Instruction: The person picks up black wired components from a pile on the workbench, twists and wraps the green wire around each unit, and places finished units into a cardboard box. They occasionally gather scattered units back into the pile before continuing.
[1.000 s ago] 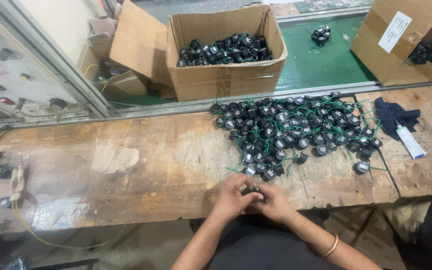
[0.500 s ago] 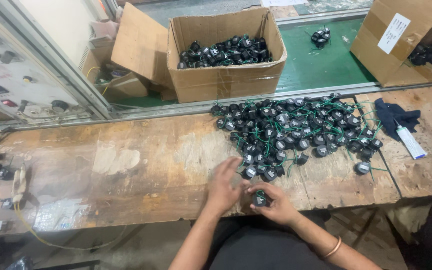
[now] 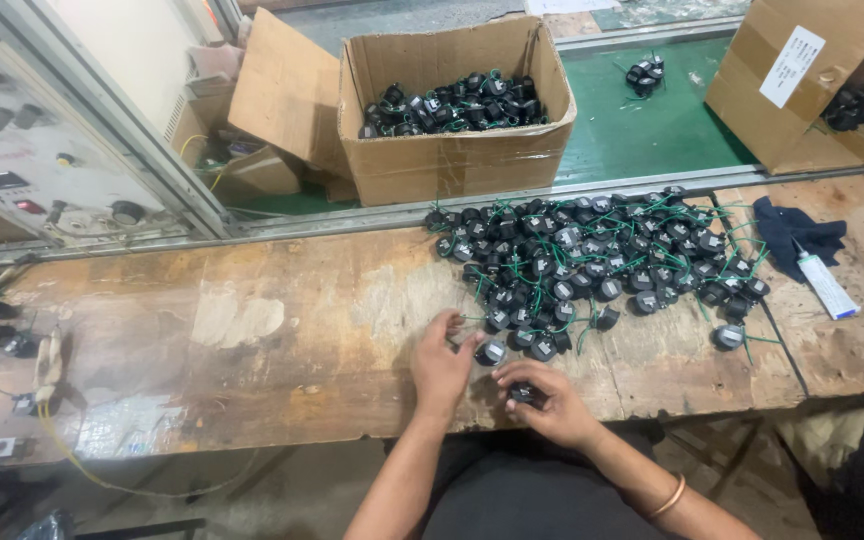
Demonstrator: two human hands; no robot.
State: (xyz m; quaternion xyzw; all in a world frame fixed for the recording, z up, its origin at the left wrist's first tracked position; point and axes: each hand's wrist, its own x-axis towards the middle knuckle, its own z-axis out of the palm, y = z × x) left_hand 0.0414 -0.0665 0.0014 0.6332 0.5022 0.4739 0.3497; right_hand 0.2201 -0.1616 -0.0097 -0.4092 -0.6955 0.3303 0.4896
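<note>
The right hand [image 3: 549,405] curls closed around one small black round part [image 3: 523,393], mostly hidden by fingers. The left hand [image 3: 441,362], fingers loosely spread, touches, it seems, another black part [image 3: 491,351] at the pile [image 3: 592,262] edge on the wooden bench [image 3: 252,330].

workbench [image 3: 282,330]: worn rough wood | box [image 3: 452,165]: matt cardboard | parts [image 3: 592,265]: black, probably plastic

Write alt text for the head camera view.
A person's right hand holds a small black part while the left hand touches another at the edge of a pile of black parts with green wires on a worn wooden bench.
</note>
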